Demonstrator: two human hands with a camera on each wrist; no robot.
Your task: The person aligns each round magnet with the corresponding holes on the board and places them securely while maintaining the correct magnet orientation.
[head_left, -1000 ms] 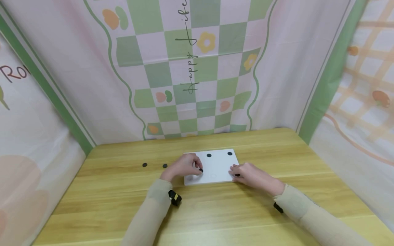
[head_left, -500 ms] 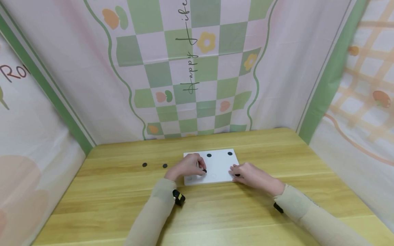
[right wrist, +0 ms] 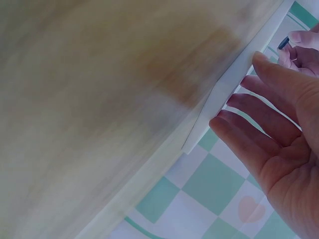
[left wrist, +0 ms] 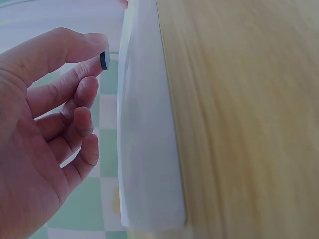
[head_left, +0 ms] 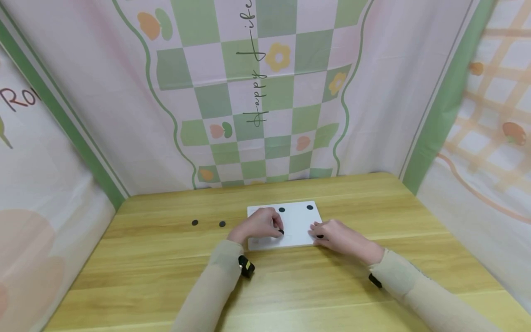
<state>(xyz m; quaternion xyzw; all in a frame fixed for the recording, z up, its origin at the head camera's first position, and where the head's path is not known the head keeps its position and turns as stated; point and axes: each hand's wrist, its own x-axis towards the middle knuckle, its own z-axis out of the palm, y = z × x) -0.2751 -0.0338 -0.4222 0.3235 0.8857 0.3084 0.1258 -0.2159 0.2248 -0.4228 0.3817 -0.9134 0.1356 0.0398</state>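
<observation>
My left hand (head_left: pixel 262 222) pinches a small black disc (left wrist: pixel 104 60) between thumb and index finger, tilted on edge close over the white board (head_left: pixel 300 226). Its other fingers curl loosely in the left wrist view. At the board's right end, my right hand (head_left: pixel 335 236) rests with its fingertips on the surface and its thumb by the near corner. Another black disc (head_left: pixel 320 236) shows under that hand, partly hidden. Along the far side of the board lie two black discs, one near the middle (head_left: pixel 282 210) and one at the right corner (head_left: pixel 309 207).
Left of the board, two loose black discs lie on the wooden table, a farther-left disc (head_left: pixel 195 222) and a nearer disc (head_left: pixel 222 224). A printed curtain (head_left: pixel 265 101) hangs behind the table (head_left: pixel 290 290). More cloth hangs at both sides.
My left hand has moved a little to the right over the board with the pinched disc, now covering part of a faint circle there. The right hand stays in place.
</observation>
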